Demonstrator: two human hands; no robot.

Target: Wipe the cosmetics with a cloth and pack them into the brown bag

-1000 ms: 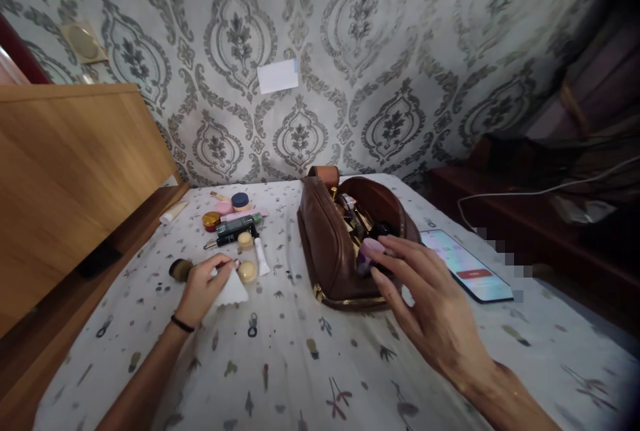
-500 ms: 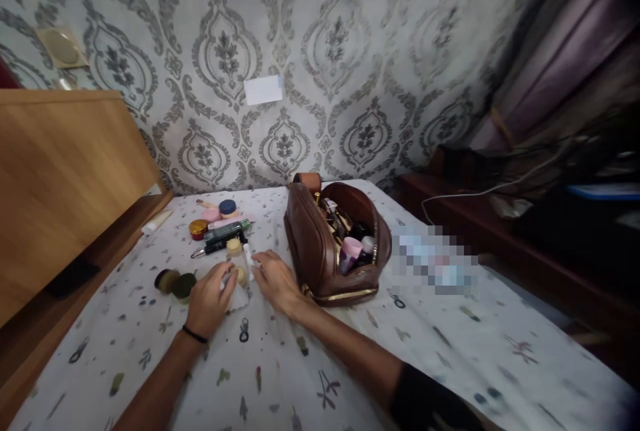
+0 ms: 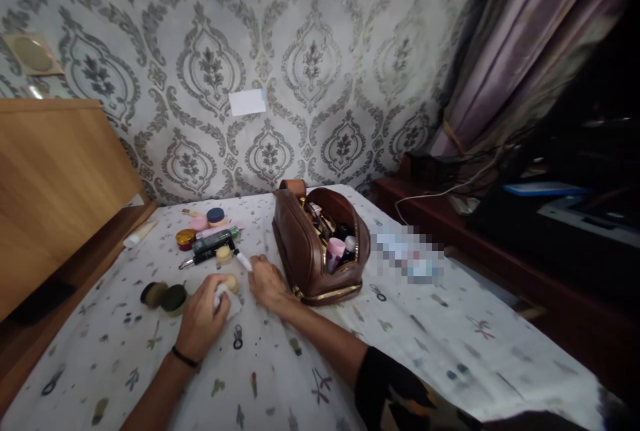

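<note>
My left hand (image 3: 201, 316) is closed around a crumpled white wipe (image 3: 227, 305) above the patterned sheet. At its fingertips is a small item with a pale yellow cap (image 3: 231, 283), partly covered by the hand. My right hand (image 3: 267, 284) has its fingers at the lower end of a slim white tube (image 3: 243, 260) with a dark tip. Another pale yellow-capped jar (image 3: 223, 254) stands just beyond. Close to my right hand sits an open brown leather cosmetics bag (image 3: 300, 244), filled with bottles and a pink-capped container (image 3: 335, 252).
Behind my hands lie a green-grey tube (image 3: 214, 242), an amber-lidded jar (image 3: 185, 239) and a blue-lidded jar (image 3: 215, 216). Two dark round-lidded jars (image 3: 173, 299) are left of my left hand. A wooden cabinet (image 3: 60, 184) borders the left; a blurred patch (image 3: 407, 251) lies right.
The view has turned to the right, so things appear farther left. The white tube now tilts more to the left at my right fingers. My left hand has drawn slightly nearer with the wipe.
</note>
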